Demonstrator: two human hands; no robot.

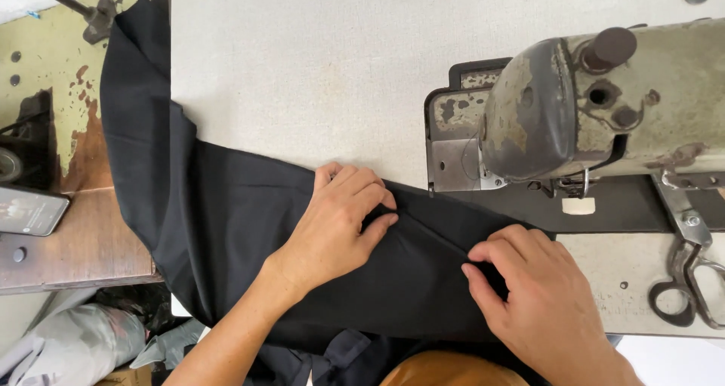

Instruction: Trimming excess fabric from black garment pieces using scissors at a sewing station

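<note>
A pale grey, faintly speckled desk (302, 61) fills most of the view, and a long piece of black fabric (226, 220) lies across it, running from the upper left corner down and over to the near edge, where it spills off toward the person's lap. The left hand (340, 223) lies palm down on the cloth near the middle of the desk, its grip a loose pinch, fingertips curled together on a raised fold. The right hand (529, 295) rests on the same fold further right, thumb and forefinger closed on the cloth's edge, the other fingers bent over it. The fold between the two hands points toward an old sewing machine (604, 106) at the right, its grey-green paint worn and chipped, with the needle plate (457, 163) set into the desk just beyond the fabric's far edge. A pair of metal scissors (691, 273) lies on the desk at the right edge, near the right hand but apart from it. To the left of the pale surface stands a second, lower surface of brown wood (75, 250), with a plate of peeling yellow-green paint and rust (53, 76) behind it; a phone (30, 210) with a lit screen lies there, well apart from the hands. Below that, on the floor at the lower left, bundles of grey cloth (75, 344) are heaped.
</note>
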